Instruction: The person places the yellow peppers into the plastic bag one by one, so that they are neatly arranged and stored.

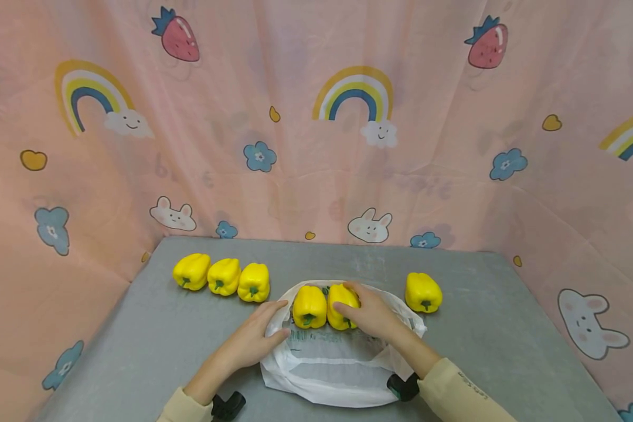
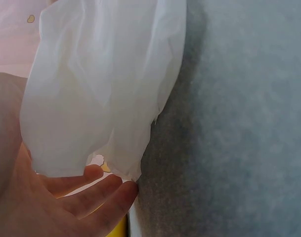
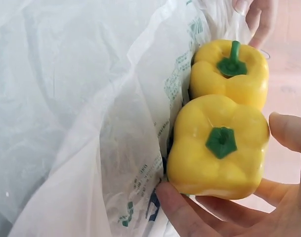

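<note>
My right hand (image 1: pixel 371 310) has its fingers and thumb around a yellow bell pepper (image 1: pixel 341 300), which sits on the white plastic bag (image 1: pixel 337 390). In the right wrist view this bell pepper (image 3: pixel 194 168) shows its green stem end, the fingers below it and the thumb at its side. A second yellow bell pepper (image 1: pixel 309 305) lies right beside it on the bag. My left hand (image 1: pixel 250 340) is at the bag's left edge, thumb spread from the fingers. In the left wrist view its extended fingers (image 2: pixel 108 205) touch the bag's thin film (image 2: pixel 101 74).
Three yellow bell peppers (image 1: pixel 224 276) lie in a row at the back left of the grey table (image 1: pixel 153 340). Another yellow bell pepper (image 1: pixel 424 292) lies right of the bag. A pink patterned curtain (image 1: pixel 295 193) encloses the table's back and sides.
</note>
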`<state>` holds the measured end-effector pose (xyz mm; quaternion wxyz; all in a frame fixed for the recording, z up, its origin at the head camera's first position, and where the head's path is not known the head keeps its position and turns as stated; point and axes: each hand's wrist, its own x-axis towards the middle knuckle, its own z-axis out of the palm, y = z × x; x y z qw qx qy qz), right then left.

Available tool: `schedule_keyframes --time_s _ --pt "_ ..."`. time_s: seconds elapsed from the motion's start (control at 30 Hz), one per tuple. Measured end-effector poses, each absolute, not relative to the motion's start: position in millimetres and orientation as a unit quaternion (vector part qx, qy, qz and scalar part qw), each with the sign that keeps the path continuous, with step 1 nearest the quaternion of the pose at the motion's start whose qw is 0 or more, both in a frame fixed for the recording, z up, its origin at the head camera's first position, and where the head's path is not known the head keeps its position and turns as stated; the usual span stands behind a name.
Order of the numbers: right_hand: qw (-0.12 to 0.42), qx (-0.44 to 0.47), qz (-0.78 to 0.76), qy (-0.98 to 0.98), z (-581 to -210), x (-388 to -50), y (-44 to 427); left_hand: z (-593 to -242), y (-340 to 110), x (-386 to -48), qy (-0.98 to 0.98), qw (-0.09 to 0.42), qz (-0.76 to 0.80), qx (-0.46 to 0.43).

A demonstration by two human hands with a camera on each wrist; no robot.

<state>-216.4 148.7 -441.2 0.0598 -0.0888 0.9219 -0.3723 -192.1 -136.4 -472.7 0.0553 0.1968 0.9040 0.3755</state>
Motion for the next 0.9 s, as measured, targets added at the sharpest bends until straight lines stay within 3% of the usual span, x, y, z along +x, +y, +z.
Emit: schedule_keyframes --time_s 0.4,0.9 --pt "0.077 -0.078 -0.352 0.929 -417 -211 162 -473 -136 -193 0.903 0.053 0.379 0.194" --pt "0.006 -0.105 -0.358 0.928 -393 -208 199 -471 -136 -192 0.903 0.054 0.379 0.196"
